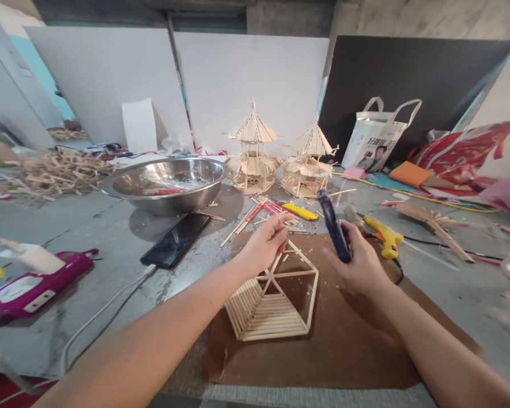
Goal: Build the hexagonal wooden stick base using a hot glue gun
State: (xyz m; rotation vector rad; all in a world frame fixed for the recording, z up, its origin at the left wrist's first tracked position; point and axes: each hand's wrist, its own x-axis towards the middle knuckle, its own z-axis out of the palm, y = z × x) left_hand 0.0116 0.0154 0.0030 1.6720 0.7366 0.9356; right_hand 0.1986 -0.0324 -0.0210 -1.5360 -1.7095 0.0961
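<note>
On a brown board lies a hexagonal frame (pixel 279 272) of thin wooden sticks, its spokes meeting at the middle. Close-set sticks fill two of its lower sections; other sections are bare. My left hand (pixel 266 243) is over the frame's upper left edge, thumb and fingers pinched together. Whether something small sits in that pinch is hidden. To the right of the frame, my right hand (pixel 361 260) grips a dark blue hand tool (pixel 334 226), held tilted above the board; its exact kind is unclear. Small stick bits lie inside the frame.
Behind stand two stick-built pagodas (pixel 254 148) (pixel 309 161) and a steel basin (pixel 165 184). A phone (pixel 176 241), a purple power strip (pixel 38 283) and cables lie left. A yellow cutter (pixel 300 212), loose sticks and a yellow glue gun (pixel 385 236) lie beyond the brown board (pixel 323 357).
</note>
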